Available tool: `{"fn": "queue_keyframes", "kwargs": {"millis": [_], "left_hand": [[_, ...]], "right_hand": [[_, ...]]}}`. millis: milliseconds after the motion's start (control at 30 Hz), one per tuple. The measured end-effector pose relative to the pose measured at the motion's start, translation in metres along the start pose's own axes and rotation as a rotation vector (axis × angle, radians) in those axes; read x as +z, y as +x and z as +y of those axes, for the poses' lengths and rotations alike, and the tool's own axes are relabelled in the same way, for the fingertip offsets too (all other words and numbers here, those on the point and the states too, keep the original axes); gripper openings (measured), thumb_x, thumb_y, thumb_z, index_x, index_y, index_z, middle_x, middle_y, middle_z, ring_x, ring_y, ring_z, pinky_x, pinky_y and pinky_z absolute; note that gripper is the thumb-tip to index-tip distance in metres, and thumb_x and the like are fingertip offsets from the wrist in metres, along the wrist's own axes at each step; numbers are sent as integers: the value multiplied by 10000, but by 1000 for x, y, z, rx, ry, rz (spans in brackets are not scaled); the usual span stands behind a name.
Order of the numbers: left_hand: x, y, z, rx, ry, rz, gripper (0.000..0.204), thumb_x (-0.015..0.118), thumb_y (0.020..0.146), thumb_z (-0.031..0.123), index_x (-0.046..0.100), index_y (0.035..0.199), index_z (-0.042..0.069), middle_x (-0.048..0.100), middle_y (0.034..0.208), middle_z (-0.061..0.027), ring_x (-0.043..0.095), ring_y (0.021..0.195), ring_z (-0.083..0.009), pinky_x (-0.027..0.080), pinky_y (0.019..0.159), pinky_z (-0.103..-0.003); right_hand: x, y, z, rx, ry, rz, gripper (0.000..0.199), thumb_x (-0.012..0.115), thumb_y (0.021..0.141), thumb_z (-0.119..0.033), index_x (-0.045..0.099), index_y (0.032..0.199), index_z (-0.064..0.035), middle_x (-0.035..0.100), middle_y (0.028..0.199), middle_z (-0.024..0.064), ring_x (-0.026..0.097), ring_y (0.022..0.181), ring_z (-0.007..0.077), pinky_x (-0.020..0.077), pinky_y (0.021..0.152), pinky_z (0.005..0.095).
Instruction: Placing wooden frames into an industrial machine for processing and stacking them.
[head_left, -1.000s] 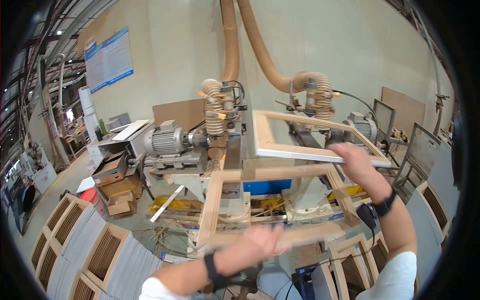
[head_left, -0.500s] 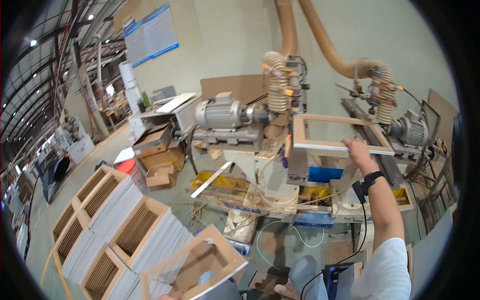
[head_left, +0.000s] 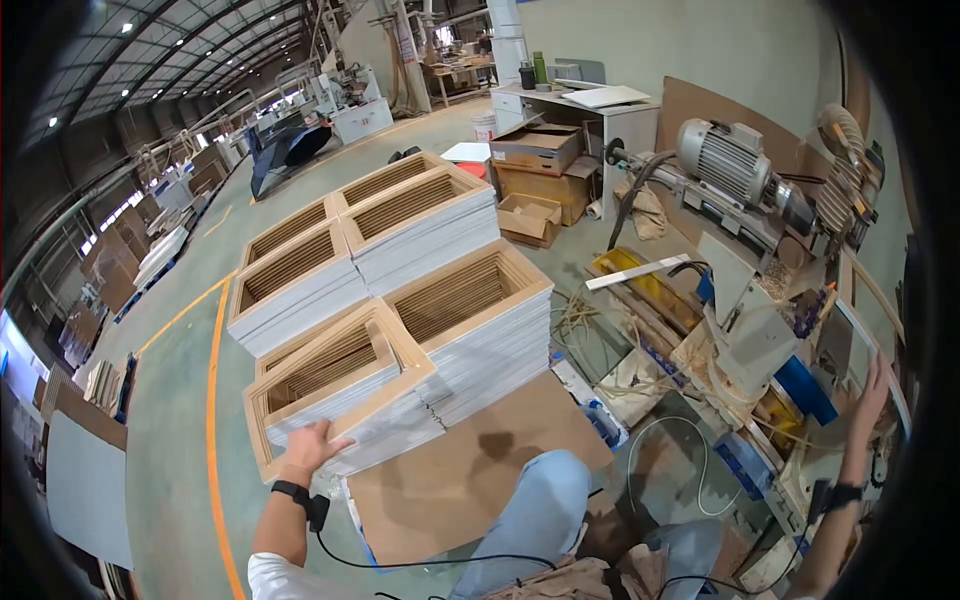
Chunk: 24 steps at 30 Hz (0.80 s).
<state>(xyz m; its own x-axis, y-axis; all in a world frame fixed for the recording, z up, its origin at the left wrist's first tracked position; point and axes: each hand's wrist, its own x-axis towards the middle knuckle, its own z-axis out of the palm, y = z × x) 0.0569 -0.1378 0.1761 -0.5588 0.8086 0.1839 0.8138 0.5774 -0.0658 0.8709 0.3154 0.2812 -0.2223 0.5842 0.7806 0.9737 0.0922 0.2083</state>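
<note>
My left hand [head_left: 312,448] grips the near edge of a wooden frame [head_left: 392,396], its thumb stretched out to the side. That frame lies at a slant on top of the nearest left stack of frames [head_left: 385,440]. Far to the right, my right hand [head_left: 873,395] rests with outstretched fingers against the white edge of another wooden frame [head_left: 860,324]. This second frame stands at the machine and is partly cut off by the dark rim of the picture. Both wrists wear black bands with cables.
More stacked frames [head_left: 425,250] stand behind. A brown board [head_left: 470,490] lies before my knees. The machine's grey motor [head_left: 725,155], a yellow trough [head_left: 625,265], a white strip [head_left: 637,273] and a looped hose [head_left: 632,470] are on the right. Cardboard boxes [head_left: 540,150] sit beyond.
The view has swung left toward the stacks. The frame in my left hand has moved from beside my leg onto the nearest left stack. My right hand stays at the machine's frame.
</note>
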Motion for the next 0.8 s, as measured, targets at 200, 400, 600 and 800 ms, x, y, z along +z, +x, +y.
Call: {"fn": "queue_keyframes", "kwargs": {"millis": [200, 400, 600, 800], "left_hand": [[27, 34, -72, 1, -5, -85, 555, 541, 776, 624, 634, 966, 110, 635, 827, -141, 615, 809, -332, 487, 674, -433], [58, 63, -107, -54, 26, 50, 430, 638, 756, 446, 620, 1085, 170, 551, 931, -62, 507, 951, -266, 395, 839, -421], [91, 71, -75, -132, 154, 344, 549, 709, 706, 317, 557, 1171, 69, 560, 1060, -120, 490, 1044, -300, 345, 962, -448], [93, 99, 61, 124, -524, 636, 438, 656, 795, 337, 597, 1125, 55, 636, 808, -168, 617, 737, -379, 515, 657, -410]], "right_hand": [[-61, -123, -88, 189, 274, -233, 652, 648, 740, 66, 424, 1316, -139, 332, 1409, 127, 335, 1287, 345, 348, 1036, 451], [-101, -240, -33, 488, 76, -400, 596, 641, 765, 31, 420, 1305, -90, 362, 1372, 135, 367, 1244, 344, 365, 1013, 441], [-159, -394, 43, 1025, -209, -810, 614, 684, 764, -44, 399, 1309, -39, 379, 1357, 186, 412, 1205, 351, 406, 974, 442], [-191, -557, 37, 1717, -204, -1144, 987, 838, 595, -306, 279, 1358, -22, 486, 1289, 170, 478, 1203, 303, 445, 964, 425]]}}
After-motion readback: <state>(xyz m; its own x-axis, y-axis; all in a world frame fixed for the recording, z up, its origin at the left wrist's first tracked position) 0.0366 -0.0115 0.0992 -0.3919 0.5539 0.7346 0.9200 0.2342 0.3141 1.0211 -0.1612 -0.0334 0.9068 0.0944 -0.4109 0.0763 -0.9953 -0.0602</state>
